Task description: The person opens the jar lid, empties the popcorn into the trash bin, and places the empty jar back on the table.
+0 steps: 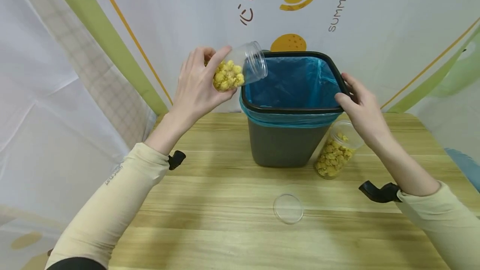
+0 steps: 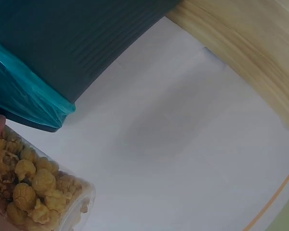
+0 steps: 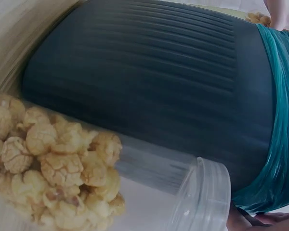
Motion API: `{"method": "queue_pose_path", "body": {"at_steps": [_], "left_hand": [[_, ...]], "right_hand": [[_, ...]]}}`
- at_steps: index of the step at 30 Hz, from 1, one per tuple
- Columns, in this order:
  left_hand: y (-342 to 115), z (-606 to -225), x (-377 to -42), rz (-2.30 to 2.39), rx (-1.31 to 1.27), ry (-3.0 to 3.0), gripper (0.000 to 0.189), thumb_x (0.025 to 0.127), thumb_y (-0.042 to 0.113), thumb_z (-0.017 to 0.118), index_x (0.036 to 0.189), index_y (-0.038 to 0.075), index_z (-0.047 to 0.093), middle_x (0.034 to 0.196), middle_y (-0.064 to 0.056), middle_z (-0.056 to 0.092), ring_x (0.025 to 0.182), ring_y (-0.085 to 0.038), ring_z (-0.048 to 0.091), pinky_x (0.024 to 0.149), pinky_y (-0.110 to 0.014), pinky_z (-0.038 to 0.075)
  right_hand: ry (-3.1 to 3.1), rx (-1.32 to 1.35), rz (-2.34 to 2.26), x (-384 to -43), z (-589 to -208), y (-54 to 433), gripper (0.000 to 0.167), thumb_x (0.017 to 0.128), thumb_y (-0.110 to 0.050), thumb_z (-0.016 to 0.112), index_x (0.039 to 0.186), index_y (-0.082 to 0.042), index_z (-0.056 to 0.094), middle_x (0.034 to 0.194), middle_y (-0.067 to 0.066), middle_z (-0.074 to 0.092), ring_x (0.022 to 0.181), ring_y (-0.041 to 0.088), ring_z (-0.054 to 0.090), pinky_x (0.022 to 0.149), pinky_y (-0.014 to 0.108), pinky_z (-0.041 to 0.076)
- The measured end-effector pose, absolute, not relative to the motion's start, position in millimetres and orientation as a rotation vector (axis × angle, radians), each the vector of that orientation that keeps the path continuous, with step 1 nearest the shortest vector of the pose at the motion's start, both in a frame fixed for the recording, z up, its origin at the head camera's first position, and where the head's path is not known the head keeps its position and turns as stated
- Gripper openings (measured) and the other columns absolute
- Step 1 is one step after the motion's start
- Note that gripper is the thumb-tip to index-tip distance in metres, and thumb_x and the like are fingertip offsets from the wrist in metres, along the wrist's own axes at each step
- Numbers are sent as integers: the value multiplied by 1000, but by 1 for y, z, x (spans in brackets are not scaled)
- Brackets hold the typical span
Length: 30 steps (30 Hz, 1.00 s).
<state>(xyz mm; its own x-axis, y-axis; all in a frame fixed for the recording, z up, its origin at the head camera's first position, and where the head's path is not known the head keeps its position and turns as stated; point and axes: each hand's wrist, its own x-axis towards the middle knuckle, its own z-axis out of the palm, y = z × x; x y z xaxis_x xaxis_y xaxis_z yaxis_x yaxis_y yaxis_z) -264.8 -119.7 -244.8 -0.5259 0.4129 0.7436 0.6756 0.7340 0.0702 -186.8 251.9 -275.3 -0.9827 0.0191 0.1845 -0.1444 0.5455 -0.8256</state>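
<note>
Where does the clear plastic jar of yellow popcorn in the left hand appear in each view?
Head: left of centre, the clear plastic popcorn jar tilted in the left hand.
Left wrist: bottom-left corner, the jar cut off by the frame.
Right wrist: top right, only a sliver of the jar beside that hand; the large foreground popcorn jar is another.
Shared landmark: the dark grey plastic bin with its blue plastic liner.

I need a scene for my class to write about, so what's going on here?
A person's left hand holds a clear jar tipped nearly sideways, its mouth at the left rim of a lined bin. The popcorn in the jar sits toward the base end. The right hand grips the bin's opposite rim. Another popcorn jar stands on the table by the bin's right side, and a clear disc, perhaps a lid, lies in front.
</note>
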Motion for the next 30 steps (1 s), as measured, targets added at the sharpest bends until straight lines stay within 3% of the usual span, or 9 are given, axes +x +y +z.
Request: {"method": "queue_pose_path", "body": {"at_steps": [6, 13, 20, 26, 30], "left_hand": [[-117, -237, -265, -382, -807, -2236, 79, 80, 34, 85, 148, 28, 46, 127, -16, 51, 108, -34, 50, 87, -49, 44], [-110, -227, -266, -288, -888, -2217, 77, 83, 31, 83, 149, 27, 45, 128, -17, 51, 116, -36, 48, 98, -55, 42], [-103, -219, -265, -192, -936, -2179, 74, 83, 29, 83, 148, 26, 48, 132, -19, 54, 125, -37, 48, 104, -54, 40], [-99, -215, -267, -87, -937, -2164, 69, 84, 25, 82, 145, 26, 49, 134, -18, 54, 125, -37, 49, 107, -53, 39], [-96, -212, -268, -30, -945, -2149, 68, 85, 23, 82, 143, 25, 48, 134, -17, 53, 122, -37, 49, 106, -53, 39]], "right_hand": [[-2582, 105, 1472, -188, -277, 249, 65, 105, -36, 38, 166, -25, 17, 168, 17, 32, 149, 34, 38, 114, 41, 36], [-2601, 84, 1489, -186, -276, 250, 67, 105, -38, 37, 166, -21, 16, 172, 9, 22, 156, 30, 30, 120, 49, 31], [-2614, 79, 1476, -186, -275, 250, 67, 105, -40, 37, 166, -20, 17, 170, 12, 27, 151, 30, 35, 116, 50, 33], [-2617, 71, 1474, -186, -275, 250, 68, 105, -40, 37, 166, -18, 17, 169, 14, 29, 148, 30, 37, 114, 49, 34], [-2628, 70, 1471, -186, -274, 251, 69, 105, -41, 36, 166, -17, 16, 170, 14, 28, 150, 32, 35, 116, 55, 32]]}}
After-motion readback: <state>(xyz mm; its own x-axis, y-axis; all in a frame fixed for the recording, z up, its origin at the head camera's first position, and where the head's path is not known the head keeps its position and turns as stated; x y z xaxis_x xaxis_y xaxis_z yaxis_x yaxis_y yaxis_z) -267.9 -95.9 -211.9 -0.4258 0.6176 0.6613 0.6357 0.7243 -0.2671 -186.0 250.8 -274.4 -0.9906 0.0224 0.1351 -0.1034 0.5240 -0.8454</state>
